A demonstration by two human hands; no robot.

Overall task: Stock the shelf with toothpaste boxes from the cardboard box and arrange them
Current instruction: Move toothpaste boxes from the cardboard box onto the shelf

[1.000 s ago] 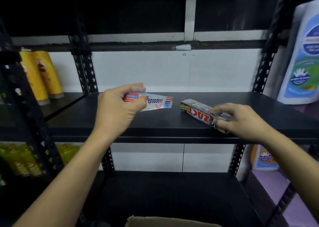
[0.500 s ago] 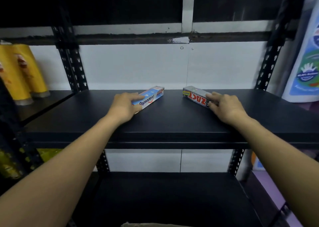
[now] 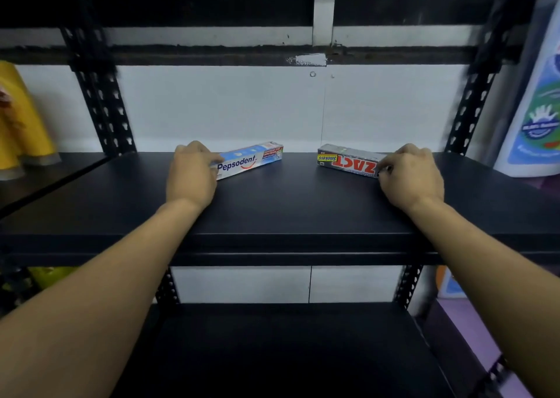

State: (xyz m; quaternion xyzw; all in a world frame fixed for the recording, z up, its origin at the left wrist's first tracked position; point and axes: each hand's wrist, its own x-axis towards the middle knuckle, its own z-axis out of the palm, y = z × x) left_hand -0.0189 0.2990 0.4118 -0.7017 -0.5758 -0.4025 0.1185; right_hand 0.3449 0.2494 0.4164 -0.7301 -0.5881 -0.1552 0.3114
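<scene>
The left grip (image 3: 194,173) is curled round the near-left end of the Pepsodent box (image 3: 254,159). The box lies flat on the black shelf (image 3: 288,213) and angles away from that grip toward the white back wall (image 3: 227,109). The right grip (image 3: 409,176) pinches the right end of the ZACT box (image 3: 348,161), which stretches leftward from it, its lettering upside down. The two boxes lie apart, between the grips. Yellow bottles (image 3: 21,119) stand far left of the left grip, and a blue-and-white pouch (image 3: 536,119) stands right of the right grip.
</scene>
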